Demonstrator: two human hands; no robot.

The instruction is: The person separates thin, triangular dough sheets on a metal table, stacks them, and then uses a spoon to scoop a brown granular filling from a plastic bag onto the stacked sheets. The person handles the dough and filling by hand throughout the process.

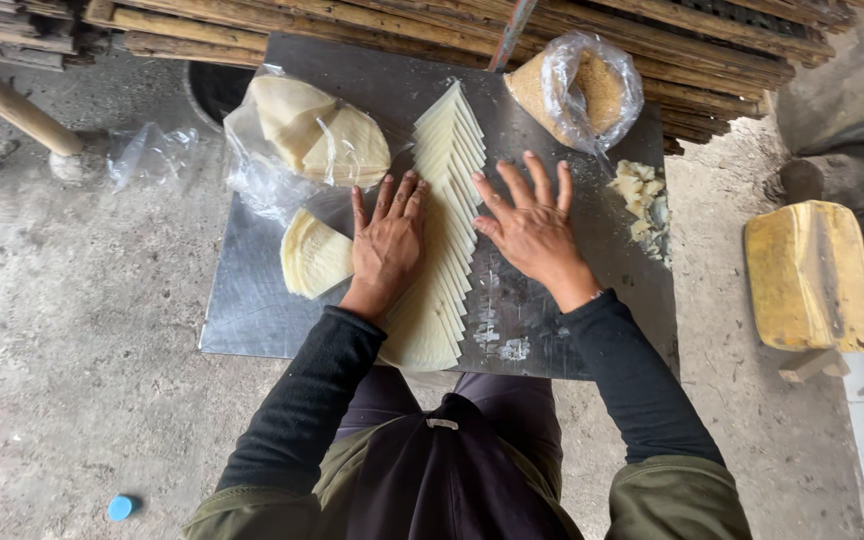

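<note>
A long fanned row of pale triangular dough sheets (447, 210) runs down the middle of a grey metal sheet (242, 320). My left hand (389, 243) lies flat, fingers spread, on the row's left side. On the row's right edge my right hand (532, 228) also lies flat with fingers spread. Neither hand grips anything. Both arms wear black sleeves.
A plastic bag of round pale wrappers (317, 135) lies at the back left, a loose stack of wrappers (312, 255) beside my left hand. A bag of brown crumbs (582, 90) and pale cubes (642, 200) sit at the right. Bamboo poles (452, 25) lie behind, a yellow block (810, 275) at far right.
</note>
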